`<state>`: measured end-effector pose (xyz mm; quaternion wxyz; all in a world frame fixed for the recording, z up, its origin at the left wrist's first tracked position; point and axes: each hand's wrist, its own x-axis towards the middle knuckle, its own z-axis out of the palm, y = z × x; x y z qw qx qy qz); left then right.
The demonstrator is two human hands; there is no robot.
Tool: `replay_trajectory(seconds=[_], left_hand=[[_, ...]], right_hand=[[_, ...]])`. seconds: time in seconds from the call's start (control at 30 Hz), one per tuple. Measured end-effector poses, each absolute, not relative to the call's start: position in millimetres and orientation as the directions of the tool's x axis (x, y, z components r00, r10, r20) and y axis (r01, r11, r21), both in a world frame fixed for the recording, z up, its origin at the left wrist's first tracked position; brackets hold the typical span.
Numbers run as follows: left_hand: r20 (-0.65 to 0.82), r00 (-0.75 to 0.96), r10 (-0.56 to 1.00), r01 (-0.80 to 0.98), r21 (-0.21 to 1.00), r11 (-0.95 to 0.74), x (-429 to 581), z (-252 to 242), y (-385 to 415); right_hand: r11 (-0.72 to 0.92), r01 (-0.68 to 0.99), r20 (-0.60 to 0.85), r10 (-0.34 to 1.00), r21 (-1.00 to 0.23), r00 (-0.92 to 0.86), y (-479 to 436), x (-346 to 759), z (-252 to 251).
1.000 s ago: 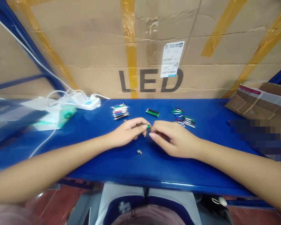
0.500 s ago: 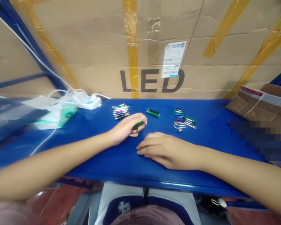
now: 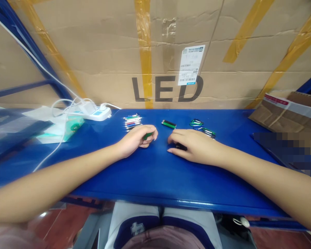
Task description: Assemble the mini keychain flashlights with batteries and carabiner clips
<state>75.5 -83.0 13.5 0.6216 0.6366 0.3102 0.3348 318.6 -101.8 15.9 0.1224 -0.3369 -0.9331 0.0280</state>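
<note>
My left hand point(image 3: 138, 139) is closed around a small green cylinder point(image 3: 148, 136), only part of which shows between thumb and fingers. My right hand point(image 3: 193, 147) is low over the blue table, palm down, fingers curved and the thumb apart from them. A dark object point(image 3: 181, 146) shows under it, between thumb and fingers; its kind and whether it is touched are unclear. Just beyond lie a green and a black cylinder point(image 3: 169, 124), side by side. Behind my right hand are green and blue looped clips point(image 3: 196, 123) and several short green and silver rods point(image 3: 208, 132).
Several slim coloured rods point(image 3: 132, 121) lie in a row behind my left hand. A white power strip point(image 3: 100, 113) with cables and a green-white tissue pack point(image 3: 74, 129) stand at left. A large cardboard box point(image 3: 106, 52) closes off the back; a smaller carton point(image 3: 277, 112) stands at right.
My right hand has moved away and to the right, its thumb now apart from the fingers, and covers the red and silver clips. My left hand shifted slightly left, still holding the green cylinder.
</note>
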Motion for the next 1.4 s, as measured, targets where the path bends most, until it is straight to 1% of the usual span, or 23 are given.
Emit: replay_trajectory(seconds=[0.1,0.17,0.3,0.37,0.43,0.5,0.57,0.63,0.7,0.77,0.8,0.87,0.97,1.1,1.17,1.3,1.4], left_hand=[[0.043,0.585,0.81,-0.006,0.999,-0.049,74.8,14.1,-83.1],[0.051,0.587,0.808,-0.009,0.998,-0.057,74.9,14.9,-83.4],[0.064,0.59,0.805,0.012,0.996,-0.088,75.1,14.5,-82.9],[0.061,0.593,0.803,0.036,0.994,-0.103,75.1,13.4,-82.2],[0.045,0.598,0.8,0.065,0.992,-0.105,75.0,12.3,-81.8],[0.018,0.599,0.8,0.096,0.991,-0.095,75.0,12.0,-82.0],[0.001,0.596,0.803,0.119,0.989,-0.089,75.2,12.4,-82.6],[0.0,0.595,0.804,0.127,0.988,-0.094,75.3,13.1,-83.1],[0.007,0.595,0.804,0.133,0.985,-0.107,75.1,13.4,-83.1],[0.016,0.596,0.803,0.144,0.981,-0.127,74.6,13.2,-82.8],[0.021,0.599,0.8,0.148,0.979,-0.136,74.3,13.1,-82.6],[0.026,0.606,0.795,0.155,0.977,-0.149,73.6,12.9,-82.5],[0.02,0.612,0.791,0.165,0.974,-0.153,73.1,13.4,-83.3],[-0.006,0.646,0.763,0.144,0.983,-0.115,73.1,13.3,-86.0],[0.007,0.671,0.742,0.109,0.988,-0.108,73.0,12.3,-87.7],[0.054,0.704,0.708,0.038,0.993,-0.113,72.7,9.3,-89.6],[0.072,0.715,0.695,-0.009,0.996,-0.093,72.6,7.7,-89.5]], right_hand=[[0.667,0.728,0.145,0.745,-0.161,-0.651,-104.7,318.8,22.2],[0.602,0.785,0.099,0.799,-0.149,-0.593,-108.0,317.6,26.3],[0.535,0.835,-0.001,0.842,-0.131,-0.54,-114.1,315.1,28.1],[0.562,0.812,0.01,0.823,-0.16,-0.568,-115.8,314.3,25.1],[0.61,0.771,0.061,0.79,-0.184,-0.61,-116.7,313.6,22.0],[0.637,0.751,0.111,0.77,-0.174,-0.628,-117.6,312.6,21.8],[0.625,0.767,0.141,0.781,-0.147,-0.609,-118.9,312.0,26.0],[0.578,0.802,0.13,0.816,-0.15,-0.564,-120.6,312.5,33.4],[0.525,0.823,0.034,0.847,-0.216,-0.531,-122.3,314.5,40.6],[0.519,0.802,-0.074,0.824,-0.296,-0.561,-123.2,317.4,44.7],[0.527,0.783,-0.107,0.804,-0.331,-0.585,-123.2,318.9,45.2],[0.549,0.744,-0.125,0.766,-0.381,-0.63,-122.2,320.9,44.0],[0.542,0.707,-0.08,0.766,-0.455,-0.638,-119.4,320.4,39.1],[0.449,0.596,0.003,0.8,-0.666,-0.6,-117.4,314.8,31.3],[0.427,0.515,0.062,0.811,-0.743,-0.582,-117.5,311.6,27.5],[0.481,0.379,0.243,0.815,-0.79,-0.527,-117.3,307.1,20.9],[0.531,0.323,0.345,0.804,-0.783,-0.485,-115.9,305.6,16.9]])
